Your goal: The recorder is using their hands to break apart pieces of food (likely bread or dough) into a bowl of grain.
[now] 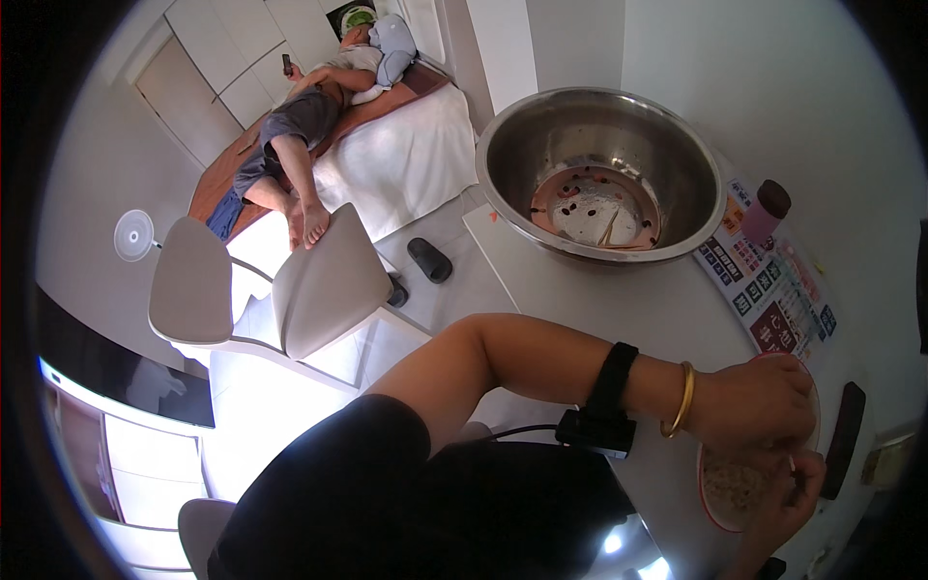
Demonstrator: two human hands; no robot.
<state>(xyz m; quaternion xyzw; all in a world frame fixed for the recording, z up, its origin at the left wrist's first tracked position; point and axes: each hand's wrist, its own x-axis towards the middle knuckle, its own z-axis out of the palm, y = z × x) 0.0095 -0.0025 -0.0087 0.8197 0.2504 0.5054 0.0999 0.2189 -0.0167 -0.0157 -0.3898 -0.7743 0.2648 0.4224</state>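
Note:
My left hand [757,406] reaches over a red-rimmed bowl [815,384] at the right of the table, its fingers curled down. Whatever lies under those fingers is hidden. Just below it, my right hand [790,493] has its fingers bent together at a second red-rimmed bowl [714,507], near a tiny pale spot I cannot make out. Small pale-brown pieces [732,482] fill that bowl. My left wrist bears a gold bangle [678,400] and a black strap with a small device [596,433].
A large steel basin [500,206] holds dark seeds, reddish scraps and thin sticks. Behind it lie a printed sheet [754,290] and a pink container with dark lid [765,210]. A dark elongated object [844,438] is beyond the bowls. Chairs [330,283] and a person lying on a bed [308,138] are left.

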